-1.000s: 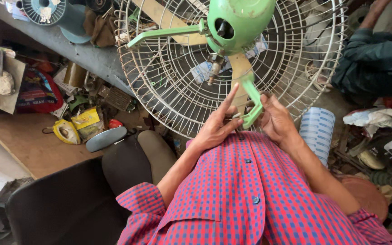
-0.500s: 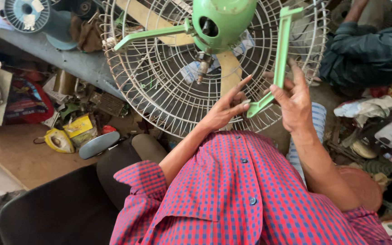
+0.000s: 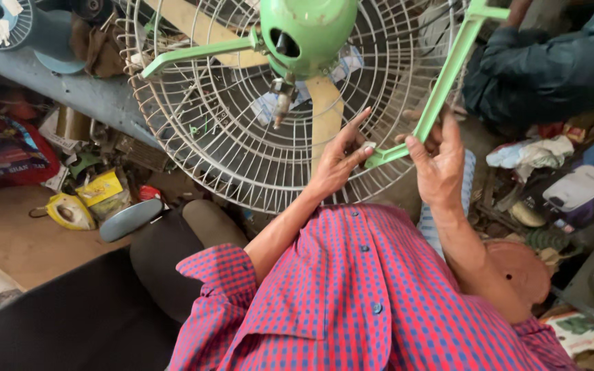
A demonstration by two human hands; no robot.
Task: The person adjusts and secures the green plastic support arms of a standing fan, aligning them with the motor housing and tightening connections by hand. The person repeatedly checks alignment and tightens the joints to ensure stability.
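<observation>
Green bracket (image 3: 441,86) gripped in right hand (image 3: 438,161); left hand (image 3: 338,161) (open) touches wire guard (image 3: 194,137).

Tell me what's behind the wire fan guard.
Through the wire fan guard a cream fan blade shows, with clutter beyond. The green motor housing in front covers the hub.

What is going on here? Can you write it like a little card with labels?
Place: cluttered workshop
Main thing: round wire fan guard with a green dome-shaped motor housing
Right hand: grips a flat green metal bracket arm
Left hand: fingers spread, touching the bracket's lower end
Clothing: red and blue checked shirt
Nearby: yellow clothes iron on the floor
</observation>
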